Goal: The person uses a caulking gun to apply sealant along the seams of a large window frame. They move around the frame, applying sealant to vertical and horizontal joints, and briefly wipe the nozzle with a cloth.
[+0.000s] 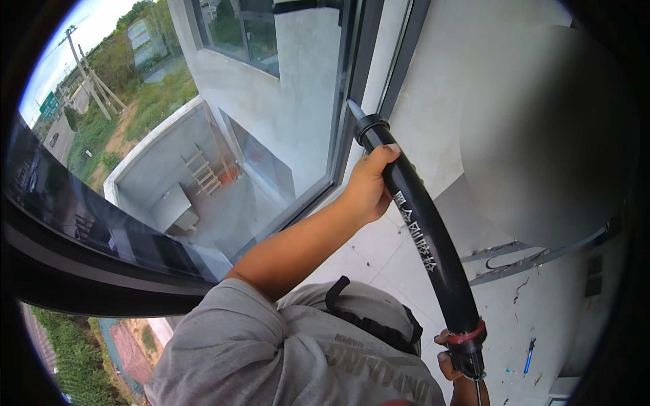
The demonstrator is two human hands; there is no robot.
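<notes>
A long black caulking gun with a pale pointed nozzle slants across the view. Around its barrel, just behind the front cap, my left hand is closed. Lower down, by the red ring at the gun's rear end, my right hand grips the handle, most of it hidden behind the gun. The nozzle tip points at the dark window frame, close to its vertical edge; I cannot tell whether it touches.
Glass panes border the left, with a balcony holding a wooden ladder beyond them. At the right, a large blurred patch hides part of the room. A blue tool and scraps lie on the pale tiled floor.
</notes>
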